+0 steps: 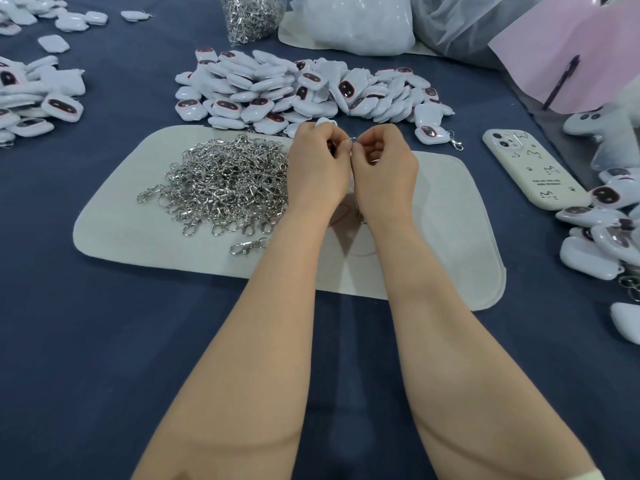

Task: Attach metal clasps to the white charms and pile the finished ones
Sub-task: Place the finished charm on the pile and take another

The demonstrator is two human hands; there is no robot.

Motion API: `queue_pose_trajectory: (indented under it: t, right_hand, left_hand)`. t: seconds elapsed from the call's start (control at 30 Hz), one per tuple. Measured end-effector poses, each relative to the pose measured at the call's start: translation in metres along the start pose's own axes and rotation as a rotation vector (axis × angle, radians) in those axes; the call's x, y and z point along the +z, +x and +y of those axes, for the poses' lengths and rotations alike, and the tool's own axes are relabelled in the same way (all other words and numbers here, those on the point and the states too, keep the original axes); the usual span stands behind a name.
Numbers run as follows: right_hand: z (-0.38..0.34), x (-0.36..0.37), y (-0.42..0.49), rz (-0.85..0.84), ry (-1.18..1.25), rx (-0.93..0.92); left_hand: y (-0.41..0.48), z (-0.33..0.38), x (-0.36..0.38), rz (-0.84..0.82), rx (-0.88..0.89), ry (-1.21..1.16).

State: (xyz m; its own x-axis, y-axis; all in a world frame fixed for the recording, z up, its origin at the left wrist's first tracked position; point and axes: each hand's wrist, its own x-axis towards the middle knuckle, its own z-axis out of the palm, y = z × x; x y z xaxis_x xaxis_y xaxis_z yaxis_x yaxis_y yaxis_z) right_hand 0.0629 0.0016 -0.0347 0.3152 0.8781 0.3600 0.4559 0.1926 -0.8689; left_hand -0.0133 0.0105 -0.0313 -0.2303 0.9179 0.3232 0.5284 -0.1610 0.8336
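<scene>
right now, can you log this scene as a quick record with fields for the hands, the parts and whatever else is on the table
left hand: fingers curled, seems to hold a charm over the mat's far edge
right hand: pinches a small clasp against the left fingertips
loose clasps: heap on the mat, left of the hands
charm pile: beyond the mat, on the blue cloth
bag of clasps: far edge
phone: right of the mat, back up

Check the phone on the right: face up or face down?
Face down: the phone shows its camera lenses and printed case back.
</scene>
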Motion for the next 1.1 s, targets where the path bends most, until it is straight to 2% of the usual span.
queue_pose_trajectory:
  t: [0.37, 0.6, 0.7, 1.1]
  right_hand:
    - [0.0005, -0.0001, 0.0007, 0.006, 0.013, 0.0]
    - [0.0019, -0.0006, 0.0018, -0.094, 0.028, 0.014]
    - [0.0035, -0.0003, 0.0024, -0.134, 0.03, -0.008]
    - [0.0092, 0.0014, 0.0014, -0.122, -0.002, -0.101]
  left_hand:
    - [0.0005, 0.0003, 0.0004, -0.004, 0.02, 0.035]
    - [0.0002, -0.0018, 0.0007, -0.001, 0.018, 0.063]
    - [0.0012, -0.0019, 0.0001, -0.004, 0.012, 0.049]
    - [0.0019, -0.0025, -0.001, -0.018, -0.028, 0.006]
